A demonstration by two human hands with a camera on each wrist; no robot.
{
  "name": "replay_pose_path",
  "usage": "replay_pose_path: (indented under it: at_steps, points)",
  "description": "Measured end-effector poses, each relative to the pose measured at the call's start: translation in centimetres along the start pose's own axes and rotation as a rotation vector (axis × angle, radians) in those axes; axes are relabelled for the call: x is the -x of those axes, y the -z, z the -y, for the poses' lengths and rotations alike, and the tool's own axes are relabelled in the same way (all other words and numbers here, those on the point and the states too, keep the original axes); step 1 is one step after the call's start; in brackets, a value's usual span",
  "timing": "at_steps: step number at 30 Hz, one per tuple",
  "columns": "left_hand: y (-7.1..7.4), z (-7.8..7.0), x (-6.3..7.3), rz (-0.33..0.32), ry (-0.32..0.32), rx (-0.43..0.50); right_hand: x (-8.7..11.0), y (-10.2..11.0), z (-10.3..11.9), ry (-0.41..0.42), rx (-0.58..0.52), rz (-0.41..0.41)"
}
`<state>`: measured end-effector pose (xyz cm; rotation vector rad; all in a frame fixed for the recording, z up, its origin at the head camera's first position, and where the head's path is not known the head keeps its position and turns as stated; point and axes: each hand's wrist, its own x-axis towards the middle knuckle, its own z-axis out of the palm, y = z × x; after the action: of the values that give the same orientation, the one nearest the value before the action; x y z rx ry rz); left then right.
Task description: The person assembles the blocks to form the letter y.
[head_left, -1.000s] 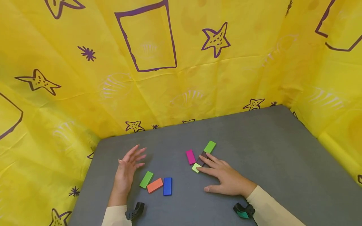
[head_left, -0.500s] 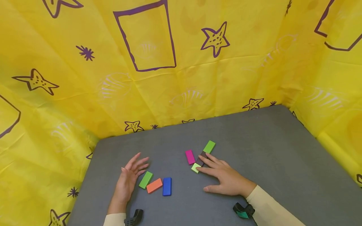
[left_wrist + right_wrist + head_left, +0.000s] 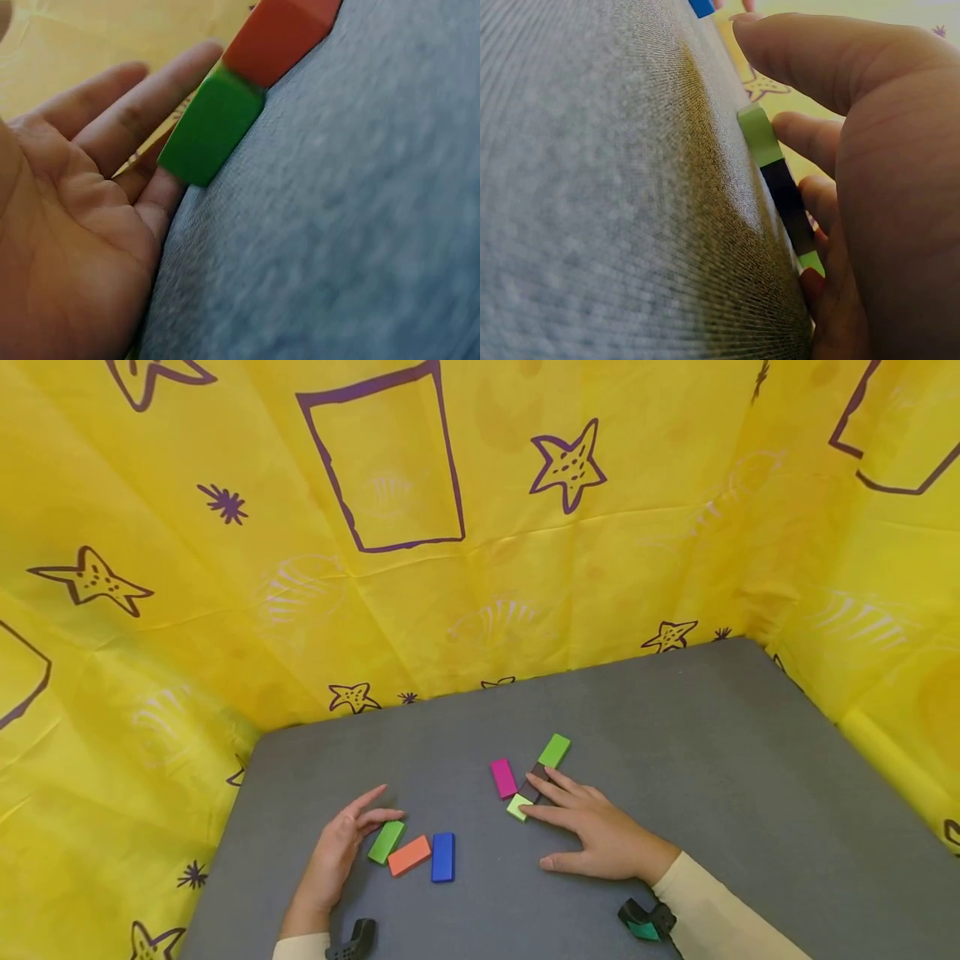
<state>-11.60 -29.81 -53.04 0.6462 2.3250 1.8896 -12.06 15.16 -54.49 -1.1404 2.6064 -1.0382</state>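
My left hand [image 3: 342, 841] lies beside a green block [image 3: 387, 842], its fingers reaching along the far side of it. In the left wrist view the fingers [image 3: 142, 112] look fairly straight and the thumb grips nothing. An orange block [image 3: 409, 856] angles off the green one, and a blue block [image 3: 443, 857] stands at its right end. My right hand [image 3: 600, 835] spreads its fingertips over a light green block [image 3: 519, 807] and a dark brown block [image 3: 531, 783], its thumb held apart. A brighter green block [image 3: 555, 750] continues that row; a magenta block [image 3: 504, 778] leans close on the left.
All the blocks lie on a grey table [image 3: 675, 727]. Yellow cloth [image 3: 495, 577] with purple starfish drawings rises along the back and both sides. A dark wrist strap [image 3: 647, 920] sits by the right sleeve, and another strap [image 3: 356, 941] by the left.
My left hand has come down and slightly nearer, from above the green block to its far left side. The right hand and the blocks have stayed in place.
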Motion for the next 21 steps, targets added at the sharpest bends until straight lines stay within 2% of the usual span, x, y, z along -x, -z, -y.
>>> replay_pose_path:
  at_steps: [2, 4, 9, 12, 18, 21]
  points:
    - [0.1, -0.1, 0.2, -0.020, 0.032, -0.071, 0.0, 0.0, 0.1, 0.000, -0.001, 0.000]
    - [0.1, -0.3, 0.5, -0.056, 0.096, -0.116, 0.0, 0.1, 0.1, 0.001, -0.002, 0.000]
    - [0.5, -0.3, 1.4, -0.106, 0.213, -0.145, 0.0, 0.1, 0.1, 0.002, -0.006, 0.000]
    - [0.7, -0.5, 1.7, -0.086, 0.258, -0.174, 0.0, 0.1, 0.1, 0.003, -0.005, 0.000]
    - [0.7, -1.5, 1.7, -0.016, 0.436, -0.307, 0.1, -0.1, -0.1, 0.001, -0.002, -0.002]
    - [0.7, -1.8, 1.5, -0.002, 0.475, -0.341, 0.1, -0.1, -0.1, 0.004, 0.001, -0.007]
